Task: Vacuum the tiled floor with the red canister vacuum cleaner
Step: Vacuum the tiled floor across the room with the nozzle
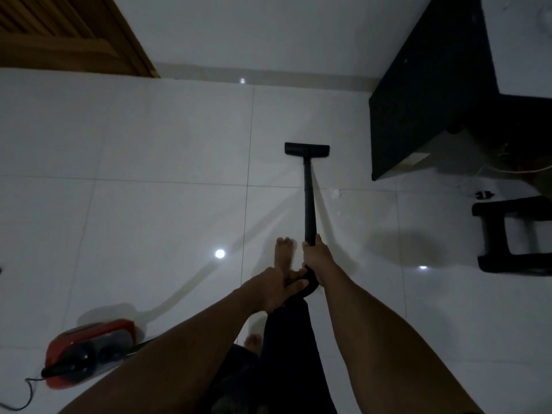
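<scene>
A person stands barefoot on a glossy white tiled floor (149, 138) in a dim room, pushing a vacuum wand (309, 204) straight ahead. The right hand (316, 258) is wrapped shut around the upper end of the wand, fingers (319, 239) curled fully round it. The left hand (277, 286) sits just behind, closed over the curved black handle (307, 286) where the hose joins.

The wand is a stiff black tube, so it should steer the head (307, 148) directly, with no flex. The head lies flat on the tile, well ahead of the feet and short of the far wall. It should glide easily on so smooth a floor, and the shiny tile looks slippery underfoot.

The red canister (89, 351) rests on the floor, behind and to the left of the wand. It looks compact and probably light enough to trail along when the hose pulls. Its cord (27, 389) snakes off beside it.

To the right of the wand stand a black cabinet (430, 94) and a low black stool (507, 237). A wooden door (59, 34) is at far left.
</scene>
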